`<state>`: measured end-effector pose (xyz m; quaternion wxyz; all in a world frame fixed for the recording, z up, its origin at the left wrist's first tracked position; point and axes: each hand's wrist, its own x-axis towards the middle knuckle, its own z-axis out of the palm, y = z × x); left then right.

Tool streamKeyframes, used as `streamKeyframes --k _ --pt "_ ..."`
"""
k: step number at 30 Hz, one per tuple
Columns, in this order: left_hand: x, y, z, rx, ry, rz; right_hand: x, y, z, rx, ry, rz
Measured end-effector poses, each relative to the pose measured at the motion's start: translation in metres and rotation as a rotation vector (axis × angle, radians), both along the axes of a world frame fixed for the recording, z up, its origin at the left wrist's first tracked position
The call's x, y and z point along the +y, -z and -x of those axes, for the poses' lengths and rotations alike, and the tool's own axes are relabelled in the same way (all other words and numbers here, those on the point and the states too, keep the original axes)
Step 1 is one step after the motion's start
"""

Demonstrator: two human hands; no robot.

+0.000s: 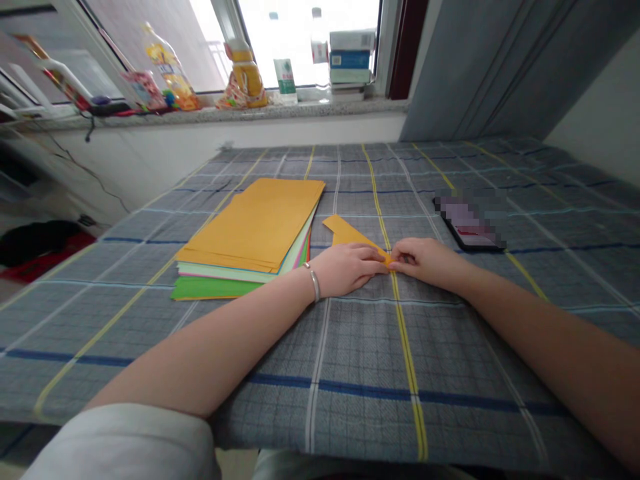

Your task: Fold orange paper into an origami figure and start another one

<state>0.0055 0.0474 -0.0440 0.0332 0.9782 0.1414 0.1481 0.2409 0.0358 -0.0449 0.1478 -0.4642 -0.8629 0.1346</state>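
Note:
A folded piece of orange paper (350,233) lies on the plaid cloth in front of me, its far left end showing beyond my fingers. My left hand (350,267) rests over its near part, fingers pressed together and pointing right. At the paper's right tip, the thumb and fingers of my right hand (420,260) pinch it close to my left fingertips. Both hands hide the near edge of the paper. To the left is a stack of coloured paper (255,227), orange on top with white, pink and green sheets beneath.
A phone (470,223) lies to the right on the plaid tablecloth (360,353). Behind the table, a windowsill (300,113) holds a drink bottle (170,67), a yellow-orange container (247,73), a small tube (285,79) and stacked boxes (350,60). A grey curtain (480,67) hangs at the right.

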Motion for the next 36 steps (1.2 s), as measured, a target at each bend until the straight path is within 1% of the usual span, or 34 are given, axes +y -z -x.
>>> streamKeyframes --k 3,6,9,13,15,17,19,21,24,26,29,31,34,36 --pt "-0.001 -0.002 0.000 0.018 0.008 -0.001 0.001 0.001 -0.001 0.015 -0.003 -0.027" --pt "-0.002 -0.003 0.000 0.059 -0.035 -0.011 0.003 0.001 -0.002 0.027 -0.014 -0.025" --pt "-0.003 -0.004 0.000 0.089 -0.058 -0.017 0.005 0.001 -0.004 0.036 0.008 -0.033" --pt "-0.004 -0.005 0.001 0.102 -0.060 -0.014 0.003 -0.002 -0.011 0.055 0.032 -0.111" --pt "-0.004 -0.005 0.000 0.109 -0.067 -0.019 -0.001 -0.004 -0.017 0.075 -0.006 -0.153" --pt "-0.005 -0.005 0.000 0.116 -0.073 -0.021 -0.005 -0.006 -0.022 0.081 -0.096 -0.162" --pt "-0.005 -0.005 0.000 0.118 -0.080 -0.019 -0.008 -0.007 -0.025 0.055 -0.194 -0.175" --pt "-0.005 -0.005 -0.001 0.113 -0.080 -0.018 -0.010 -0.007 -0.024 -0.003 -0.261 -0.224" --pt "-0.004 -0.005 -0.001 0.098 -0.056 -0.021 -0.012 -0.007 -0.021 -0.115 -0.294 -0.331" --pt "-0.004 -0.004 -0.001 0.085 -0.049 -0.015 -0.014 -0.008 -0.018 -0.168 -0.305 -0.368" --pt "-0.003 -0.002 -0.001 0.078 -0.050 -0.006 -0.015 -0.010 -0.015 -0.204 -0.301 -0.359" --pt "-0.002 -0.001 0.000 0.088 -0.051 -0.011 -0.014 -0.009 -0.015 -0.193 -0.253 -0.331" --pt "-0.003 -0.002 0.000 0.121 -0.052 -0.037 -0.010 -0.007 -0.015 -0.112 -0.173 -0.257" --pt "-0.004 -0.003 0.000 0.143 -0.051 -0.057 -0.008 -0.005 -0.014 -0.046 -0.153 -0.194"
